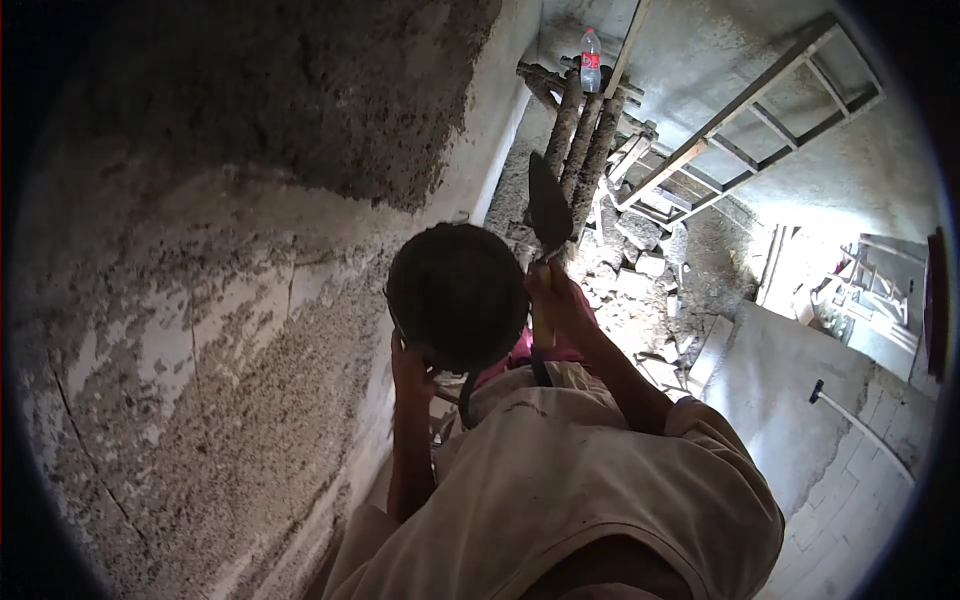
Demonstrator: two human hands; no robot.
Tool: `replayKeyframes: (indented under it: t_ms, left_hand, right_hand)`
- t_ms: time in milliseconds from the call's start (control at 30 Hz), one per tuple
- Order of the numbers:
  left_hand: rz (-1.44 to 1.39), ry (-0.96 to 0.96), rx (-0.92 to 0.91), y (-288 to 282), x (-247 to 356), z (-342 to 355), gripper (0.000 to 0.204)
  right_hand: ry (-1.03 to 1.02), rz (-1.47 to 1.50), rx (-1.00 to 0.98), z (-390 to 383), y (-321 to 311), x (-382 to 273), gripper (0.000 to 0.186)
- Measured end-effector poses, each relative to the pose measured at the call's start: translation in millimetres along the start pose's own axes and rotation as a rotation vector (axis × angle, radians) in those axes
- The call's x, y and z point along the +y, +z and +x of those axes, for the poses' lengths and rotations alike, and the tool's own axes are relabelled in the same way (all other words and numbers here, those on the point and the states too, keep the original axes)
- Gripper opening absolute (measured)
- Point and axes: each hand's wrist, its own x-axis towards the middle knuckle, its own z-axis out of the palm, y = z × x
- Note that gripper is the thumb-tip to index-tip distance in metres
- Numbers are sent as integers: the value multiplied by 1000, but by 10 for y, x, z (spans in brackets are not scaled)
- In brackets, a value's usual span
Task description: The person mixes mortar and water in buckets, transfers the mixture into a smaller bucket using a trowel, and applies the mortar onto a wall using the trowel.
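My left hand (pixel 412 368) grips the lower left side of a dark round bucket (pixel 394 275), which I see from above. The inside is too dark to tell what it holds. Beside it on the right, my right hand (pixel 560 300) is closed around the handle of a pointed trowel (pixel 549 205). The trowel's dark blade points away from me and stands apart from the bucket. Close on my left rises a rough wall (pixel 200 400), with a darker patch of plaster (pixel 330 100) on its upper part.
Ahead, a plastic bottle (pixel 590 62) with a red label stands on several thick poles (pixel 585 130). A ladder-like frame (pixel 760 120) leans at the far right. Rubble (pixel 640 270) litters the floor below. A pale pipe (pixel 865 430) shows at the right.
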Motion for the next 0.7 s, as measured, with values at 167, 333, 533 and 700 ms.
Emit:
replayKeyframes:
  t_ms: [167, 333, 533, 700]
  left_hand:
    - [-221, -204, -429, 96, 140, -36, 52]
    - [-286, -25, -909, 187, 145, 146, 76]
    - [-172, -86, -990, 832, 596, 422, 76]
    - [37, -155, -958, 1451, 779, 565, 65]
  right_hand:
    - [-29, 6, -80, -98, -236, -818, 24]
    - [-122, 146, -35, -259, -609, -1411, 27]
    - [-94, 26, -36, -402, -1074, -1726, 29]
    - [-112, 119, 5, -387, -1298, -1579, 36]
